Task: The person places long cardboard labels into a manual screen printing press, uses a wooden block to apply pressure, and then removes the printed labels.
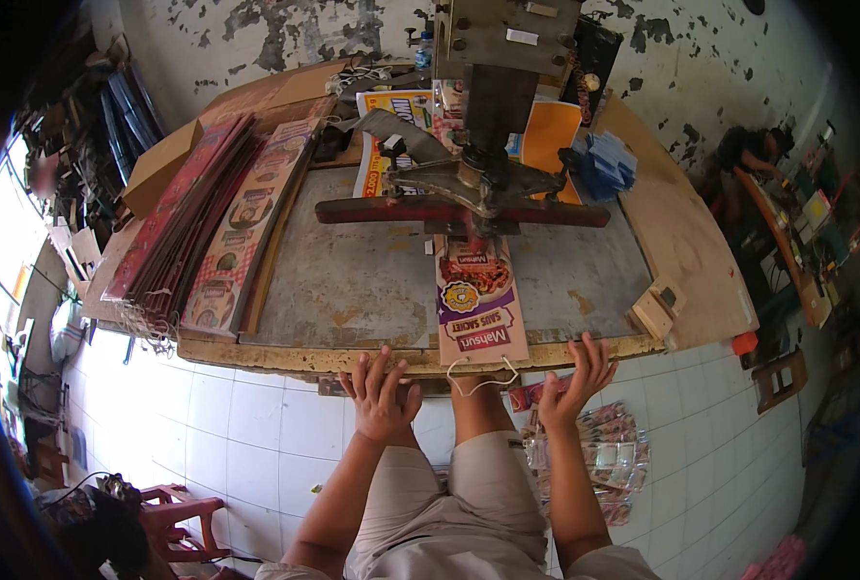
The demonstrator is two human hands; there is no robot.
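My left hand and my right hand hover with fingers spread just below the front edge of a worn wooden worktable; neither holds anything. Between them a long printed cardboard strip with a white string loop at its near end lies on the grey metal plate. Its far end sits under a red bar of a metal press machine.
A tall stack of similar printed strips lies at the table's left. Blue packets, orange and yellow sheets and small wooden blocks sit at the back and right. Clear plastic packets lie on the white tiled floor. A person crouches at far right.
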